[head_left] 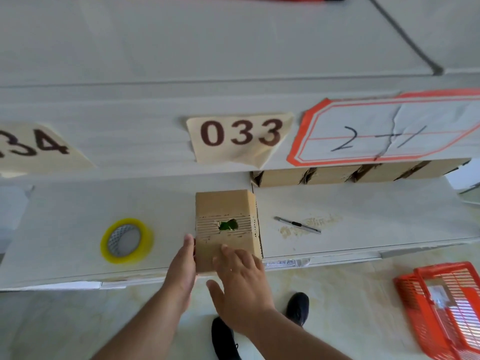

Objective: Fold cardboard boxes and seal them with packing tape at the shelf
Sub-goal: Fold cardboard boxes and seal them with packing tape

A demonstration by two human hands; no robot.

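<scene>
Steadying cardboard box (226, 227) on shelf (78, 203) | left hand (181, 271) flat against its side, right hand (240, 279) — fingers straight — pressing top | tape roll (127, 240) near — likely for sealing

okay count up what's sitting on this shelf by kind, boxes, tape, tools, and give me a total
Cardboard boxes: 2, the one under both hands and the flattened row at the back, whose own count I cannot tell.
Tape rolls: 1, yellow.
Utility knives: 1.
Total: 4
</scene>
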